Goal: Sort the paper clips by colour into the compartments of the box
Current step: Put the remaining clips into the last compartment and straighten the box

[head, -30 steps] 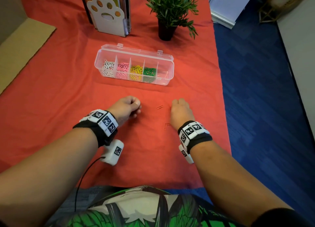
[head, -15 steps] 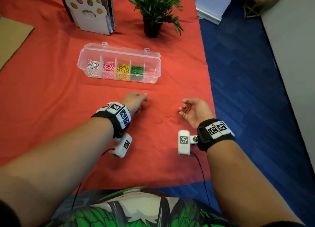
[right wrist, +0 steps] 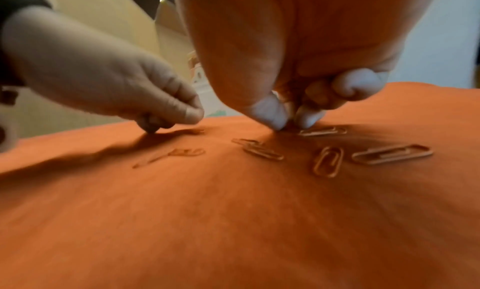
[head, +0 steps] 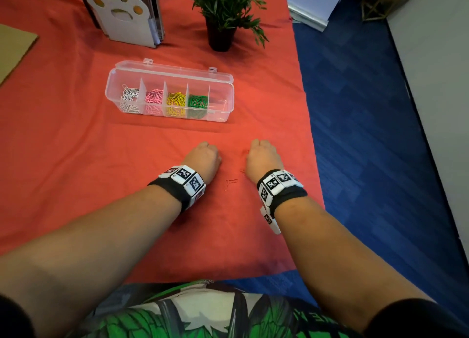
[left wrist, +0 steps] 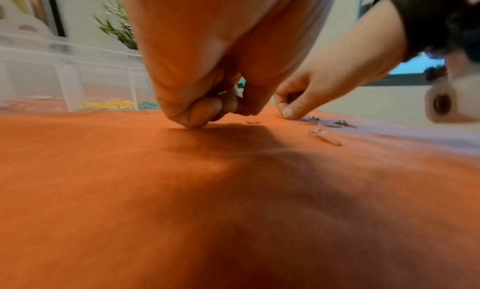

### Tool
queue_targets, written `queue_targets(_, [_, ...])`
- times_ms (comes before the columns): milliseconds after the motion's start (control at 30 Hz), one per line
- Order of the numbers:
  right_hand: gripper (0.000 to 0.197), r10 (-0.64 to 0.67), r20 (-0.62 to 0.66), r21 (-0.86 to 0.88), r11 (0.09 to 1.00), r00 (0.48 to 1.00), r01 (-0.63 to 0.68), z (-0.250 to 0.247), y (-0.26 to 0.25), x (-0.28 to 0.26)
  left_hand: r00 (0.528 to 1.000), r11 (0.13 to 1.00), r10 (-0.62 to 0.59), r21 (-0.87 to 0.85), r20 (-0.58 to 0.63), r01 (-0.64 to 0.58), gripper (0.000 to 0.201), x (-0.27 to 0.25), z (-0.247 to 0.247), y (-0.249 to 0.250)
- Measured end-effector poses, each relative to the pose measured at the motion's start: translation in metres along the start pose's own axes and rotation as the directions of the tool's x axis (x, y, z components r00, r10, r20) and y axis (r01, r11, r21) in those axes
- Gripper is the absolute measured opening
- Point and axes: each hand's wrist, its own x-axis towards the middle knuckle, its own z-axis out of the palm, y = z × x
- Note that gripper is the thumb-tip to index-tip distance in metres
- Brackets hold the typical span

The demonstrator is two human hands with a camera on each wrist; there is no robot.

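A clear compartment box (head: 223, 82) lies open on the red cloth, holding white, pink, yellow and green paper clips (head: 197, 102) in separate compartments; a few red ones lie in the rightmost. Several red paper clips (right wrist: 392, 155) are scattered on the cloth between and under my hands. My left hand (left wrist: 221, 112) is curled knuckles-up, fingertips on the cloth, with a glint of a clip inside its fingers. My right hand (right wrist: 291, 121) pinches thumb and forefinger down at a red clip (right wrist: 322, 131) on the cloth. Both hands show in the head view, the left hand (head: 204, 157) and the right hand (head: 264, 156).
A potted plant (head: 223, 13) and a white paw-print book stand (head: 124, 13) are behind the box. The table's right edge (head: 311, 134) drops to blue carpet close to my right hand. A cardboard sheet (head: 12, 48) lies at far left.
My right hand, palm-up with red clips half a second ago, has turned knuckles-up and come down onto the cloth. The left hand stays curled beside the scattered clips.
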Motion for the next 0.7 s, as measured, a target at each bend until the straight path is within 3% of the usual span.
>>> queue_targets(100, [0.028,-0.030,0.023,0.029,0.999,0.999,0.029,-0.001,0.001,0.002,0.999,0.993,-0.035,-0.116,-0.003,0.034,0.029,-0.004,-0.001,-0.006])
queue_targets(200, [0.011,0.038,0.068,0.347,0.936,0.997,-0.059,-0.007,0.008,0.005,0.999,0.988,-0.051,-0.146,-0.014,0.049,0.024,-0.006,-0.001,-0.014])
queue_targets(233, [0.006,0.071,0.091,0.495,0.862,0.993,-0.107,-0.009,0.012,0.005,0.999,0.991,-0.034,-0.129,-0.020,0.031,0.023,-0.007,-0.002,-0.015])
queue_targets(267, [0.015,0.108,0.120,0.642,0.749,0.987,-0.160,-0.010,0.015,0.003,1.000,0.995,-0.002,-0.097,-0.018,0.000,0.024,-0.008,-0.002,-0.016])
queue_targets(333, [0.024,0.172,0.200,0.853,0.454,0.965,-0.257,-0.010,0.024,-0.004,0.998,0.998,0.069,-0.010,0.012,-0.069,0.027,-0.009,0.001,-0.016])
queue_targets(400, [0.029,0.186,0.289,0.913,0.242,0.939,-0.329,-0.013,0.031,-0.010,0.993,0.992,0.109,0.052,0.038,-0.111,0.025,-0.011,0.004,-0.013])
queue_targets(467, [0.030,0.200,0.341,0.925,0.101,0.919,-0.365,-0.019,0.036,-0.015,0.992,0.991,0.116,0.058,0.054,-0.119,0.025,-0.013,0.007,-0.013])
queue_targets(600, [0.017,0.212,0.448,0.880,-0.280,0.869,-0.385,-0.025,0.049,-0.023,0.998,0.990,0.014,-0.140,0.054,-0.006,0.021,-0.014,0.005,-0.007])
queue_targets(633, [0.016,0.210,0.468,0.864,-0.312,0.858,-0.395,-0.024,0.051,-0.024,0.994,0.951,-0.042,-0.302,0.101,0.071,0.019,-0.015,0.001,-0.004])
queue_targets(667, [0.016,0.217,0.481,0.861,-0.302,0.849,-0.410,-0.023,0.053,-0.025,0.978,0.827,-0.082,-0.535,0.190,0.173,0.017,-0.017,-0.006,0.000])
queue_targets(700, [0.014,0.230,0.487,0.864,-0.266,0.842,-0.427,-0.020,0.054,-0.024,0.954,0.604,-0.096,-0.745,0.283,0.282,0.014,-0.019,-0.011,0.003])
